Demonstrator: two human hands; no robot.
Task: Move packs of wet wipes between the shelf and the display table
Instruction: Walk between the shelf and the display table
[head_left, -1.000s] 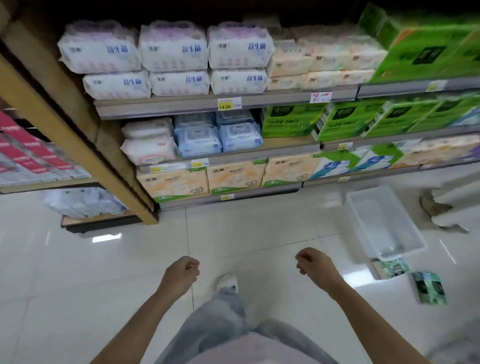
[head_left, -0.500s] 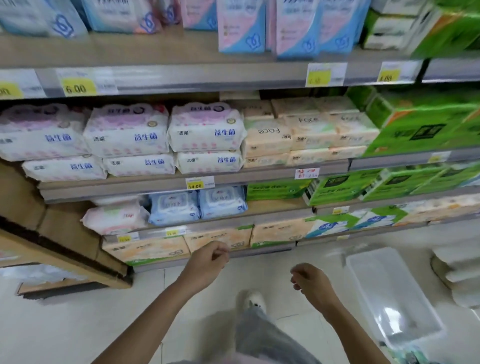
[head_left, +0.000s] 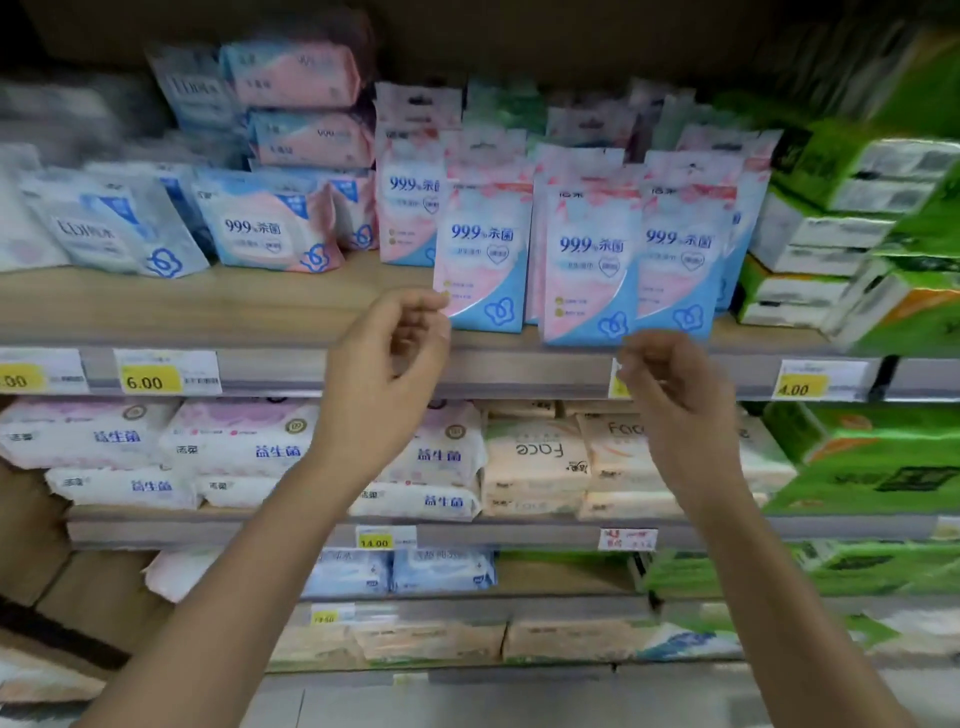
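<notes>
Several upright pink-and-blue wet wipe packs stand in rows on the upper wooden shelf. My left hand is raised in front of the shelf edge, its fingers loosely curled and apart, the fingertips just beside the lower left corner of the nearest pack. My right hand hovers just under the front packs, fingers half curled, holding nothing. Both hands are empty.
Larger flat wipe packs lie at the shelf's left. Green tissue boxes fill the right side. White and cream tissue packs sit on the shelf below. Yellow price tags line the shelf rails.
The view has swung up from the floor and lower shelves to the upper shelf. Both hands have risen from waist height to the shelf edge by the upright packs.
</notes>
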